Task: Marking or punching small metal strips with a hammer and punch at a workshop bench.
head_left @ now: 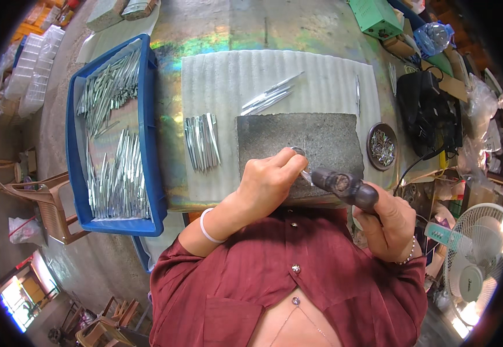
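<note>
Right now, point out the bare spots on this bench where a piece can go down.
Free: the white ribbed mat above the small strip bundle, and the stone slab behind the left hand. Crowded: the blue tray full of metal strips, and the right edge by the round dish and black device.

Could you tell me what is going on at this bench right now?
A person's left hand pinches a small metal piece against a grey stone block, while the right hand grips a hammer whose head is close to it. A bundle of metal strips lies left of the block, and a blue tray holds many more.
</note>
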